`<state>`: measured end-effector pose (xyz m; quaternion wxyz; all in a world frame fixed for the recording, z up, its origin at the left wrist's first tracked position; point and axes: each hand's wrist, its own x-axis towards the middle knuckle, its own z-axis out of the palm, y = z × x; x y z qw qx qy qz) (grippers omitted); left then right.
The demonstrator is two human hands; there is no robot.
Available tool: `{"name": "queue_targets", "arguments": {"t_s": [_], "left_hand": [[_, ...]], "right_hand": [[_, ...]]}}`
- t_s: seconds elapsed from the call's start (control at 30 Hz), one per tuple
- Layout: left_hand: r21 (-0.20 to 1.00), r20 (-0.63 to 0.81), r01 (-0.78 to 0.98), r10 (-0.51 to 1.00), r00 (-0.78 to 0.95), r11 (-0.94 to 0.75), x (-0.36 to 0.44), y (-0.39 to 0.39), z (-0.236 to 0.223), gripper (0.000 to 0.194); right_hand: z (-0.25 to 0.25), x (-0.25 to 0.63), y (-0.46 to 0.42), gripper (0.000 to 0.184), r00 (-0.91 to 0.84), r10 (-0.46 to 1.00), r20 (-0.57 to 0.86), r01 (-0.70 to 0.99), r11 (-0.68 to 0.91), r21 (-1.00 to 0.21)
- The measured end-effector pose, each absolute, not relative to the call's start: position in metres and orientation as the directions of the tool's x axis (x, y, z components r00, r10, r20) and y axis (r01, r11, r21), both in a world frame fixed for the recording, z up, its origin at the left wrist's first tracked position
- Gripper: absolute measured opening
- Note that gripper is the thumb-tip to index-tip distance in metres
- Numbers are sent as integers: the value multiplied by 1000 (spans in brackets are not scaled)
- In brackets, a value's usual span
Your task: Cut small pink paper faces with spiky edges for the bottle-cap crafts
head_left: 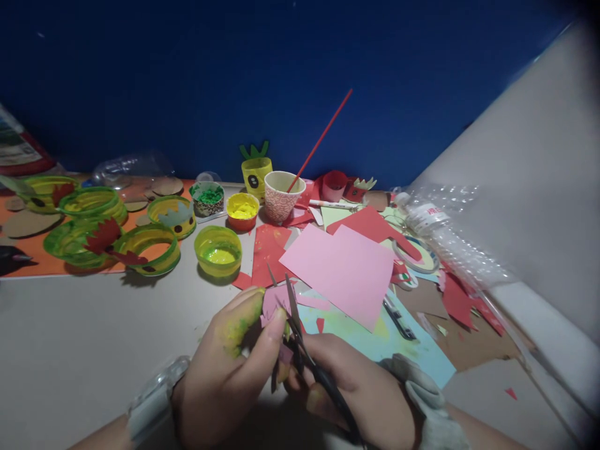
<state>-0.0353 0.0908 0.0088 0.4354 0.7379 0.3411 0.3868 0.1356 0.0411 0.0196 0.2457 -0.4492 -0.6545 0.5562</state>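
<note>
One small pink paper piece (270, 302), zigzag-marked, seemingly only part-cut, is hovering toward the near edge of the grey table (94, 337), my left hand (220, 375) pinching it, my right hand (365, 375) holding black-handled metal scissors (330, 384).

Blue backdrop (281, 75), patterned cup (280, 206) holding red stick (323, 134), yellow paint (242, 207), green paint (208, 196)

Black-handled scissors (323, 375), pink paper (347, 269)

Looks smooth and matt here on the pink sheet (342, 269) of paper, goes glossy and clear on the ridged plastic bottle (457, 244), hits metal on the scissors (294, 306), gleams lumpy in yellow paint (242, 205).
</note>
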Motion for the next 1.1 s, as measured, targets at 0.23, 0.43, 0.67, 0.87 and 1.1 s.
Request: {"name": "queue_targets", "arguments": {"t_s": [0.23,0.43,0.67,0.87,1.1], "left_hand": [[908,257,181,845,469,-377,-35,91,7,26],[939,170,181,852,495,-293,-35,91,6,29],[936,191,165,843,503,-311,-36,91,5,26],[933,220,149,847,485,-328,-35,91,6,27],[939,199,149,841,503,-311,-33,92,8,29]], "right_hand": [[20,138,43,65,-470,863,-185,340,-16,-940],[20,137,43,66,-487,844,-226,329,-62,-942],[19,137,41,57,-470,849,-242,328,-86,-941],[19,137,43,48,-487,833,-263,330,-104,-938],[20,136,41,58,-466,849,-249,350,-81,-933]]}}
